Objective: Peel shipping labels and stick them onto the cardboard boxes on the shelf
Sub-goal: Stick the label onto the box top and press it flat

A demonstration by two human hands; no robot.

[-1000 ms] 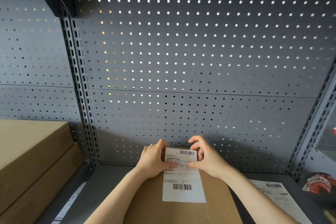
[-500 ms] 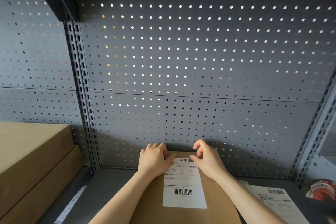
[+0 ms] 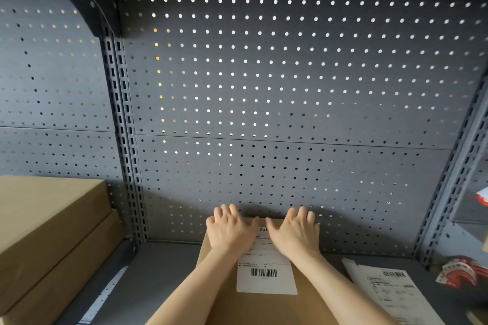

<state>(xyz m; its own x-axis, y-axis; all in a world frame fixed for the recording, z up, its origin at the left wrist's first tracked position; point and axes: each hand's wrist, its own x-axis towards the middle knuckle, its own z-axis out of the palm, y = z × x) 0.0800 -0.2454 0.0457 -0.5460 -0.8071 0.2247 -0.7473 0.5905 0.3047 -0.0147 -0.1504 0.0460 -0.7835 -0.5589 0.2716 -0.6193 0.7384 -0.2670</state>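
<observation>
While my two hands press down flat, the white shipping label point(image 3: 266, 276) lies on top of the brown cardboard box point(image 3: 224, 298) in front of me. The label is a tall white rectangle. It has a black barcode near its bottom and another small barcode at its top, peeking out between my thumbs. There are rows of tiny black writing on it, but the words are too small for me to read. The lower part of the label looks flat on the box.

My left hand point(image 3: 229, 231) lies on the top left part of the label, and my right hand point(image 3: 295, 232) lies on the top right part. My fingers are spread out and flat. I am not pinching anything. My fingertips reach to the far edge of the box.

The box sits on the grey shelf point(image 3: 158, 272), close to the grey back wall full of little round holes point(image 3: 264, 87). On the shelf to the right lies a sheet of more labels point(image 3: 390, 290) with a barcode on it. Past that is something red and white point(image 3: 459, 272); I cannot tell what it is. To the left, in the next bay, two big brown boxes point(image 3: 47, 232) are stacked one on the other.
</observation>
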